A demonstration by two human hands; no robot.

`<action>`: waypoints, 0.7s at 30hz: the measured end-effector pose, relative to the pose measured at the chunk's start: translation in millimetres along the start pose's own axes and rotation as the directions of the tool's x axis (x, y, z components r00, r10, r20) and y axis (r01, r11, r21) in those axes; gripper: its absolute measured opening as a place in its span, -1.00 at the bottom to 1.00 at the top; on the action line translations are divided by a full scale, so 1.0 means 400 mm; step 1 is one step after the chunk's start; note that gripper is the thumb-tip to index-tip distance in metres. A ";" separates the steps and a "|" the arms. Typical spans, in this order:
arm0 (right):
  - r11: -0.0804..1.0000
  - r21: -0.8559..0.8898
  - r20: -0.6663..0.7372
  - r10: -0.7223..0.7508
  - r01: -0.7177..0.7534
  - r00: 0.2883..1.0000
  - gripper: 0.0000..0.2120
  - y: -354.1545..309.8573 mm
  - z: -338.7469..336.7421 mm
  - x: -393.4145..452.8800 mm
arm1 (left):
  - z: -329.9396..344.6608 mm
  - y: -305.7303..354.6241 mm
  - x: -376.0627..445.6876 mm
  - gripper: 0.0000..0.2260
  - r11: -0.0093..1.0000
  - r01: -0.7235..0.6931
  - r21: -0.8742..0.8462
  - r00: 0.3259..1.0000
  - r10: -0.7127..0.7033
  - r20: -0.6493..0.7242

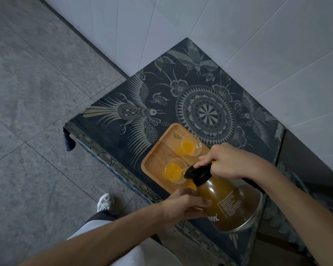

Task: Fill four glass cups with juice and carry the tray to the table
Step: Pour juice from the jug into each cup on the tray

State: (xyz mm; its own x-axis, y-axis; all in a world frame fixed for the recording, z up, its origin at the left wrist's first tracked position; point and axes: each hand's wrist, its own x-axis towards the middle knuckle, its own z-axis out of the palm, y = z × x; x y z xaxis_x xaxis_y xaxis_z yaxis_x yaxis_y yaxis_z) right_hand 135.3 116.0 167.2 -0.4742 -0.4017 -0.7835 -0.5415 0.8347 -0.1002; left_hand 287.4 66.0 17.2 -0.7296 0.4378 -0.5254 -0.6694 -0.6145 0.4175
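Pouring juice into the near cup

Tilting the jug [225, 204], the right hand [229, 162] is gripping its black top while the left hand [183, 206] is cupping the glass body. Juice is streaming into the cup [174, 170] at 9 o'clock on the tray [158, 156]. Being heavy and probably slippery, the jug is needing both hands.

white letters "nox" on the brown pitcher [227, 206], smaller print unreadable

Dark navy tablecloth [123, 135] printed with pale gold-grey birds, butterflies, flowers and a round sunburst medallion. Honey-brown wooden tray [158, 158]. Clear glass cups [176, 170] hold bright orange juice. Amber-brown jug [225, 206], black lid, white lettering, possibly a silver base. Grey speckled floor tiles [37, 93]; white wall tiles [258, 35].
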 end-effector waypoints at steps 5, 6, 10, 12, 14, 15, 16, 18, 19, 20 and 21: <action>0.998 0.059 -0.054 -0.017 0.020 0.998 -0.37 0.011 -0.006 -0.041 | 0.014 0.011 -0.014 -0.44 0.998 -0.004 0.064 0.998 0.007 -0.056; 0.997 0.065 -0.065 -0.023 0.027 0.998 -0.37 0.013 -0.005 -0.049 | 0.016 0.010 -0.017 -0.40 0.997 0.002 0.076 0.997 0.004 -0.071; 0.994 0.085 -0.133 -0.058 0.070 0.989 -0.36 0.020 0.000 -0.088 | 0.025 0.015 -0.032 -0.33 0.992 0.018 0.124 0.992 -0.002 -0.129; 0.991 0.105 -0.172 -0.066 0.085 0.983 -0.34 0.030 0.008 -0.104 | 0.029 0.023 -0.041 -0.31 0.984 0.004 0.179 0.989 0.023 -0.144; 0.988 0.120 -0.220 -0.073 0.102 0.973 -0.33 0.046 0.020 -0.118 | 0.034 0.029 -0.050 -0.32 0.971 -0.007 0.241 0.986 0.046 -0.159; 0.986 0.124 -0.240 -0.081 0.113 0.967 -0.33 0.053 0.028 -0.124 | 0.037 0.033 -0.053 -0.33 0.961 -0.005 0.275 0.985 0.052 -0.163; 0.984 0.131 -0.264 -0.086 0.124 0.961 -0.34 0.060 0.037 -0.131 | 0.043 0.039 -0.059 -0.35 0.949 -0.001 0.315 0.984 0.056 -0.166; 0.976 0.155 -0.322 -0.096 0.152 0.942 -0.35 0.073 0.056 -0.149 | 0.055 0.055 -0.071 -0.43 0.913 0.002 0.407 0.983 0.073 -0.168; 0.971 0.168 -0.357 -0.100 0.169 0.929 -0.35 0.080 0.065 -0.160 | 0.060 0.064 -0.075 -0.46 0.893 0.000 0.450 0.983 0.083 -0.165; 0.966 0.185 -0.392 -0.097 0.181 0.915 -0.36 0.087 0.074 -0.171 | 0.065 0.075 -0.080 -0.46 0.872 -0.005 0.489 0.982 0.096 -0.162; 0.959 0.204 -0.430 -0.090 0.194 0.899 -0.36 0.095 0.083 -0.183 | 0.067 0.085 -0.081 -0.44 0.849 -0.011 0.528 0.982 0.109 -0.154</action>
State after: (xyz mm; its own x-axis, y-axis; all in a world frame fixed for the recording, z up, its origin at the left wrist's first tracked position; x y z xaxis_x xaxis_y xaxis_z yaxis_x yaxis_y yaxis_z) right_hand 172.4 189.7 200.5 -0.6753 -0.5982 -0.4315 -0.4698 0.7998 -0.3736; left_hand 284.5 48.4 68.2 -0.7677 0.2625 -0.5846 -0.6342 -0.1800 0.7520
